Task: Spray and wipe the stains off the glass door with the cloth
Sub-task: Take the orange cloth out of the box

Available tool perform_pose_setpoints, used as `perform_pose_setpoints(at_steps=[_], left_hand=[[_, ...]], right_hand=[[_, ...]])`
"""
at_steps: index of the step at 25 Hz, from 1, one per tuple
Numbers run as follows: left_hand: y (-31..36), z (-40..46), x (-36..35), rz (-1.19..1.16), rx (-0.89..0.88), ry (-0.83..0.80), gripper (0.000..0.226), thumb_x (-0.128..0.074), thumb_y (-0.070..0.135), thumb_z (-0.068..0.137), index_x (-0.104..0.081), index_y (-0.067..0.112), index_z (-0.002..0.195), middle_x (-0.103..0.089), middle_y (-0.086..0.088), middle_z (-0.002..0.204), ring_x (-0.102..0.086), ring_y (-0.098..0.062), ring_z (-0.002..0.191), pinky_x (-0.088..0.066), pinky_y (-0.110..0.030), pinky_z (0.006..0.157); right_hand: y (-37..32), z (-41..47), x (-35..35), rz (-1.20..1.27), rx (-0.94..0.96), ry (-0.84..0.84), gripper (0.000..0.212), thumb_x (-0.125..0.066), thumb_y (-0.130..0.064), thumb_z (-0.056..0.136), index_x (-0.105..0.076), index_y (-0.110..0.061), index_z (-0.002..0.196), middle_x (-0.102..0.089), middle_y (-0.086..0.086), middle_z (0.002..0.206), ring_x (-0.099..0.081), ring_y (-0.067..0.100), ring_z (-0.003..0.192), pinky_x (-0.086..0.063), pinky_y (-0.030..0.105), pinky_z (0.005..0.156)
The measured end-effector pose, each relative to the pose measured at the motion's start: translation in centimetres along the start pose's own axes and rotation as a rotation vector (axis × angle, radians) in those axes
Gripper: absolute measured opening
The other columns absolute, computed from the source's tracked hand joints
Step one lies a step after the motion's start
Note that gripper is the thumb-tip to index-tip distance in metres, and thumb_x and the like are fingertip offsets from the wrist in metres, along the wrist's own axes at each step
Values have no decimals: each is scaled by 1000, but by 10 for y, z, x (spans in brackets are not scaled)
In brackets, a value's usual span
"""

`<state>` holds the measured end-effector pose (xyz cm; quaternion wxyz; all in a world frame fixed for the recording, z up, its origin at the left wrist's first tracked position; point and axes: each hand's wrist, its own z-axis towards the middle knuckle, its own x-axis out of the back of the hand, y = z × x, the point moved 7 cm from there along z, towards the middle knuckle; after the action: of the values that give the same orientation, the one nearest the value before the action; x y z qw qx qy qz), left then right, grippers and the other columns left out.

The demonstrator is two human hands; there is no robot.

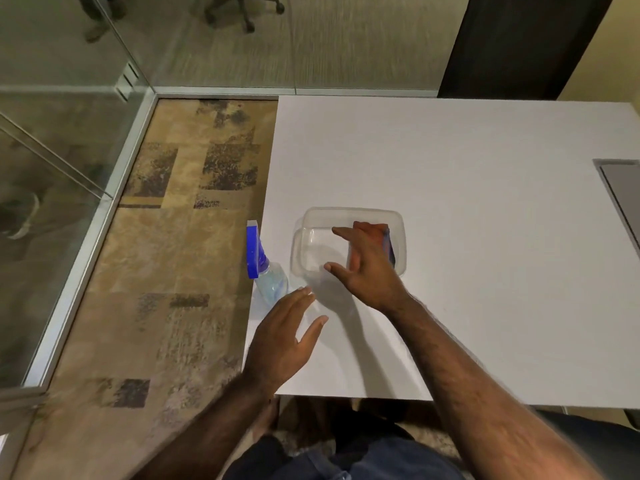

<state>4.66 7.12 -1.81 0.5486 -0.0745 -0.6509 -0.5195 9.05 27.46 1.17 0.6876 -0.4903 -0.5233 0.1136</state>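
A clear spray bottle (273,282) with a blue trigger head (253,249) lies near the left edge of the white table (450,174). Beside it on the right stands a clear plastic tub (313,220). A blue cloth (390,247) peeks out inside the tub, mostly hidden behind my right hand (363,268), which hovers over the tub with fingers spread. My left hand (284,337) is open above the table, just right of the bottle's base, apart from it. The glass door (52,168) stands at the left.
Patterned carpet (166,254) lies between the table and the glass wall's metal frame (86,254). Beyond the glass, an office chair base (242,8) stands on the floor. A dark panel (512,43) rises behind the table, and a grey inset (623,188) sits at its right edge.
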Motion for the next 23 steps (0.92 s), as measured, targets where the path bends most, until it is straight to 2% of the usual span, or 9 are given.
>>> perform_pose_setpoints(at_steps=[2, 4, 5, 8, 10, 11, 13, 16, 23], left_hand=[[11, 25, -7, -62, 25, 29, 49, -74, 45, 94, -67, 17, 134, -72, -2, 138, -70, -20, 125, -61, -38, 102], [21, 52, -14, -98, 9, 78, 44, -76, 38, 95, -69, 13, 131, -75, -4, 133, -73, -21, 121, -63, -38, 98], [26, 67, -18, -94, -10, 94, 43, -76, 36, 96, -71, 10, 130, -76, -6, 131, -74, -22, 120, -63, -38, 99], [27, 104, -35, -50, 52, 15, 47, -72, 38, 99, -67, 11, 138, -72, -7, 138, -69, -25, 128, -52, -34, 112], [19, 122, -51, -27, 169, -110, 55, -65, 42, 103, -56, 16, 151, -61, -3, 153, -57, -23, 142, -38, -27, 116], [15, 129, -58, -11, 193, -147, 58, -62, 44, 104, -51, 17, 154, -57, -3, 157, -52, -22, 146, -36, -27, 118], [7, 140, -70, 16, 206, -186, 61, -62, 45, 104, -49, 16, 156, -55, -4, 159, -51, -24, 147, -38, -32, 121], [-4, 150, -87, 6, 289, -273, 64, -63, 46, 103, -46, 17, 157, -52, -5, 161, -48, -26, 149, -41, -39, 122], [-2, 155, -100, 4, 277, -283, 60, -67, 42, 101, -54, 14, 152, -58, -7, 156, -55, -28, 143, -46, -39, 117]], right_hand=[[15, 13, 10, -78, -27, 35, 65, -87, -28, 92, -61, -16, 150, -63, 3, 148, -44, 9, 139, -40, 41, 122], [29, 29, 16, -158, -72, 1, 61, -82, -26, 92, -60, -14, 148, -65, 8, 148, -54, 28, 140, -45, 51, 122], [36, 38, 17, -208, -80, -23, 59, -80, -25, 91, -62, -11, 145, -66, 10, 146, -57, 31, 138, -47, 51, 120], [50, 56, 18, -347, -105, -92, 54, -79, -21, 91, -62, -6, 140, -66, 12, 141, -57, 33, 135, -51, 45, 113], [60, 66, 16, -420, -120, -136, 56, -78, -21, 94, -59, -7, 144, -61, 13, 147, -54, 34, 140, -51, 47, 112], [65, 70, 14, -450, -133, -167, 59, -77, -23, 95, -56, -8, 148, -59, 13, 151, -52, 34, 142, -51, 47, 113], [75, 77, 10, -499, -162, -226, 67, -77, -26, 96, -49, -9, 154, -54, 13, 156, -50, 34, 146, -51, 48, 113], [84, 84, 5, -604, -159, -272, 65, -75, -28, 97, -48, -8, 153, -56, 15, 152, -52, 35, 142, -51, 48, 111], [90, 90, -2, -771, -143, -293, 54, -69, -34, 97, -53, -7, 141, -62, 16, 141, -56, 36, 131, -46, 47, 109]])
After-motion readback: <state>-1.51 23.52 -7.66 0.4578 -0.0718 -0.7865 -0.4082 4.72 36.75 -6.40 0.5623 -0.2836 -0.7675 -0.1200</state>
